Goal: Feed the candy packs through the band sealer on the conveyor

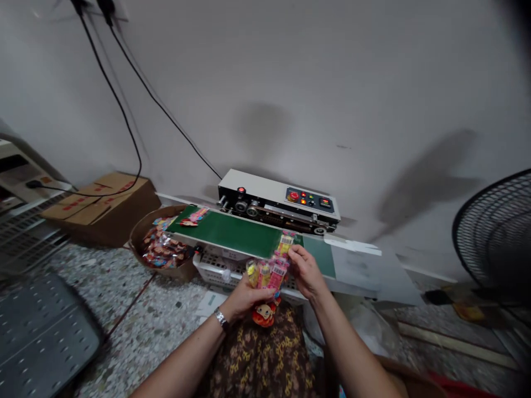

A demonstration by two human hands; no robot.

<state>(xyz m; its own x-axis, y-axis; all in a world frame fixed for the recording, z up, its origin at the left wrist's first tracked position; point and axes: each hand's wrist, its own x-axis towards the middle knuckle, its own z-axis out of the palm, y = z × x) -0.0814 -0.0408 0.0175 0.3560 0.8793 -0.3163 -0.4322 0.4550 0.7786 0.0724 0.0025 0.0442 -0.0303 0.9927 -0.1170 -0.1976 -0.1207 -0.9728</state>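
Note:
My left hand [244,298], with a watch on the wrist, is closed on several small clear packets [269,275] with pink and yellow contents and barcodes. A cartoon face with red hair [264,313] shows below its fingers. At the front edge of the green conveyor belt [236,232], my right hand [306,270] pinches the edge of one clear packet [286,241] with a barcode. Behind the belt stands a band sealing machine [277,199] with lit red and amber buttons. Another colourful packet [194,217] lies at the belt's left end.
Left of the belt, an open carton [182,269] holds many packets. A closed cardboard box [99,210] sits behind it. Below the belt is a white plastic basket [211,271]. To the right stands a fan [493,232], and a dark stool [45,331] is at lower left. Power cords [161,108] hang along the wall.

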